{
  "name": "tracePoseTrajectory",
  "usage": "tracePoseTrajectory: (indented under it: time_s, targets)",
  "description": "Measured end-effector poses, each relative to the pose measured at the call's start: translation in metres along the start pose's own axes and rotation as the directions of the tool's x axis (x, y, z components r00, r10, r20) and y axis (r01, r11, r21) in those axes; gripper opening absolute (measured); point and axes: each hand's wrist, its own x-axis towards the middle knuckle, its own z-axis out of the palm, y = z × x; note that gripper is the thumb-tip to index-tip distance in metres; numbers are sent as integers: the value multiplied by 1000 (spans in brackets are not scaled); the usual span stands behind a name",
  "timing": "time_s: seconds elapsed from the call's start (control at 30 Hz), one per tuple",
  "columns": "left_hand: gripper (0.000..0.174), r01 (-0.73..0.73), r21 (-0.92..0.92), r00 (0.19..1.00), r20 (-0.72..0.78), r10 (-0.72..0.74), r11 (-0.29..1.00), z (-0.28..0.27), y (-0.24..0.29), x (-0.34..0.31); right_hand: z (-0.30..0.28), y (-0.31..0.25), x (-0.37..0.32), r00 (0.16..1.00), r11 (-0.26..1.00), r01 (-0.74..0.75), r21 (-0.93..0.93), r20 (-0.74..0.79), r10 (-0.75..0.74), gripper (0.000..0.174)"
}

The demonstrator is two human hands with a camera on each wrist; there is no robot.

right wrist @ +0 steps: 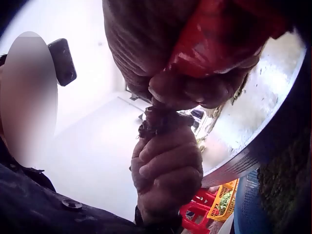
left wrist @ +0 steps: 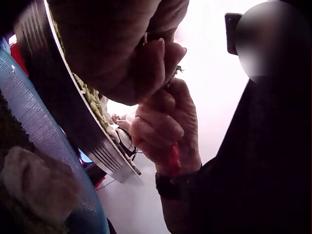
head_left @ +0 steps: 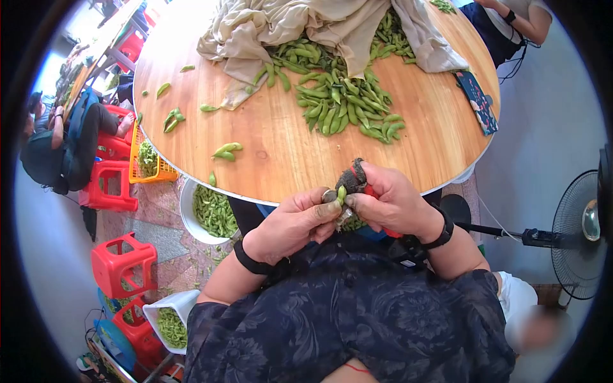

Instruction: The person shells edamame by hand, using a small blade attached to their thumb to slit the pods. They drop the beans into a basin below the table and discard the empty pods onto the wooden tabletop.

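In the head view both hands meet over the lap at the table's near edge. A green pod point(head_left: 341, 194) is pinched between thumb and fingers of the left hand point(head_left: 297, 220). The right hand point(head_left: 399, 201) touches the pod's other side with its thumb, fingers curled round a red-handled item point(head_left: 370, 191); a dark, worn covering point(head_left: 351, 180) is on one of its fingers. In the left wrist view the left hand point(left wrist: 122, 48) hides the pod. The right wrist view shows red material point(right wrist: 209, 41) in the right hand point(right wrist: 146, 39), against the left hand point(right wrist: 168, 170).
On the round wooden table point(head_left: 268, 147) lie a pile of pods point(head_left: 338, 105), a beige cloth point(head_left: 287, 25) and a patterned case point(head_left: 477, 102). A white basin point(head_left: 186, 207) of pods, red stools point(head_left: 124, 263) and a yellow basket point(head_left: 167, 173) stand left; a fan point(head_left: 575, 233) stands right.
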Motion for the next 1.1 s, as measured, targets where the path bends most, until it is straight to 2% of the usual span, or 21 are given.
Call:
tracePoseTrajectory:
  time_s: [0.17, 0.2, 0.23, 0.27, 0.37, 0.5, 0.53, 0.57, 0.6, 0.67, 0.7, 0.73, 0.77, 0.8, 0.83, 0.87, 0.9, 0.97, 1.0, 1.07, 1.1]
  targets:
    - [19, 18, 209, 1000, -28, -12, 978, 10, 5, 1, 0, 2, -1, 996, 994, -87, 65, 2, 87, 6]
    - [20, -107, 567, 985, -50, 164, 817, 11, 4, 0, 0, 4, 0, 994, 990, -110, 88, -1, 110, 6]
    - [22, -179, 839, 944, 0, 330, 514, 12, 2, 0, 1, 5, -1, 994, 990, -110, 90, -3, 111, 6]
    - [22, -179, 839, 944, 0, 329, 514, 13, 2, 1, 1, 7, -1, 995, 990, -102, 98, -8, 103, 6]
    - [20, -320, 948, 740, 252, 624, -4, 13, -1, 3, 4, 6, -3, 997, 993, -74, 95, -28, 77, 7]
    - [18, -353, 935, 739, 257, 622, 33, 7, -8, 3, 6, 11, -4, 998, 989, -45, 138, -32, 50, 7]
    - [20, -295, 864, 865, 60, 499, 409, 10, -5, 0, 7, 12, -5, 998, 989, -46, 140, -33, 51, 7]
    - [23, -163, 675, 952, -84, 294, 719, 11, -4, -3, 7, 12, -5, 994, 972, -98, 212, -17, 104, 6]
    - [23, -160, 675, 953, -85, 292, 720, 9, -5, -3, 7, 12, -6, 988, 947, -151, 283, 3, 156, 6]
    - [29, -104, 357, 989, -62, 135, 928, 6, -7, -3, 6, 14, -7, 989, 956, -148, 254, 8, 151, 7]
    - [29, -101, 358, 989, -62, 132, 928, 6, -6, -4, 6, 16, -7, 990, 964, -143, 222, 14, 143, 8]
    - [29, -141, 503, 979, -56, 195, 853, 7, -5, -5, 9, 21, -7, 990, 964, -143, 225, 12, 144, 8]
    - [29, -171, 634, 966, -41, 254, 754, 8, -5, -5, 14, 31, -6, 984, 995, 85, -44, -152, -91, 10]
    - [29, -167, 634, 968, -41, 249, 755, 10, -5, -6, 17, 36, -7, 905, 905, 260, -337, -241, -350, 12]
    - [27, -167, 734, 958, -36, 284, 658, 11, -5, -6, 15, 36, -9, 906, 906, 258, -335, -243, -347, 12]
    - [26, -162, 821, 948, -25, 317, 547, 12, -6, -6, 12, 34, -13, 933, 885, 227, -406, -170, -317, 15]
    - [26, -159, 821, 949, -26, 313, 548, 11, -6, -7, 11, 32, -15, 955, 857, 200, -475, -99, -278, 19]
    - [26, -193, 887, 949, 60, 310, 419, 5, -10, -7, 11, 33, -17, 965, 849, 182, -496, -75, -251, 19]
    - [26, -190, 887, 950, 59, 306, 421, 4, -14, -6, 11, 33, -19, 973, 838, 168, -518, -50, -226, 21]
    - [27, -186, 698, 972, 27, 234, 692, 3, -21, -3, 12, 30, -19, 984, 839, 140, -525, -18, -175, 21]
    - [27, -184, 697, 973, 29, 230, 693, 3, -20, -4, 13, 29, -19, 992, 837, 115, -535, 17, -125, 22]
